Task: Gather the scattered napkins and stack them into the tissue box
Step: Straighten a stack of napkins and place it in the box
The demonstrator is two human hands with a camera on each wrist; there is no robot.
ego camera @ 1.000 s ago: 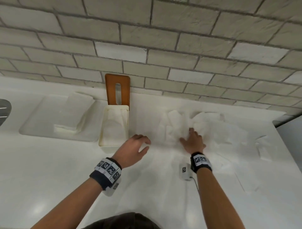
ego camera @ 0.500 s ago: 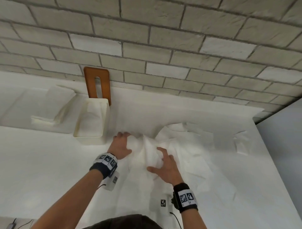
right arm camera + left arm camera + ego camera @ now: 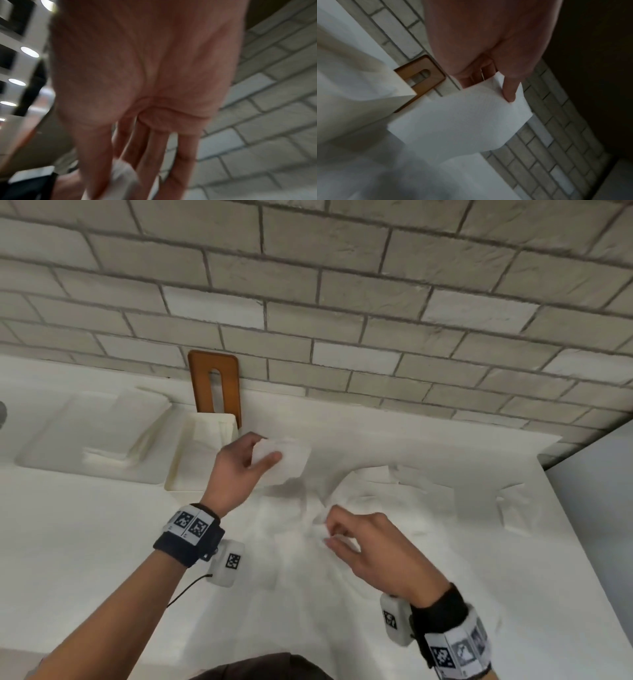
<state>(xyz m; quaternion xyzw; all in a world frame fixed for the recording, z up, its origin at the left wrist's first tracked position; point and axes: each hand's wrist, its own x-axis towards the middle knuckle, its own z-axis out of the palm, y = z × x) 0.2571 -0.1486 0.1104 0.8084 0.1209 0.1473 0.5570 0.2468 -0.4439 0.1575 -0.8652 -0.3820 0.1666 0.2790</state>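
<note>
On the head view, white on white: the scattered napkins (image 3: 394, 501) blur into the white counter (image 3: 85, 542) from centre out toward 3 o'clock, edges hard to trace. Tissue box (image 3: 202, 453) sits at about 10 o'clock, open-topped, against the brick wall (image 3: 342, 285); its near right corner is hidden behind the left hand (image 3: 239, 470). A brown slotted lid (image 3: 215, 385) stands upright behind the box, leaning on the wall. Left hand raised just right of the box, thumb and fingers pinching a folded napkin (image 3: 286, 460) held off the counter. Right hand (image 3: 370, 549) lower, toward 5 o'clock, fingers curled, tips nipping a crumpled bit of napkin in the pile.

Left wrist view: palm fills 12 o'clock, fingers mostly hidden; thumb (image 3: 510, 92) presses the held napkin (image 3: 462, 121), which hangs broad below. Box wall (image 3: 359, 83) at 9 o'clock, blurred; lid (image 3: 421, 82) behind it.

Right wrist view: heavily blurred. Palm (image 3: 145, 67) covers most of the frame, fingers (image 3: 96, 162) pointing down to 6 o'clock around a white scrap (image 3: 125, 174); the grip itself is hard to make out.
</note>
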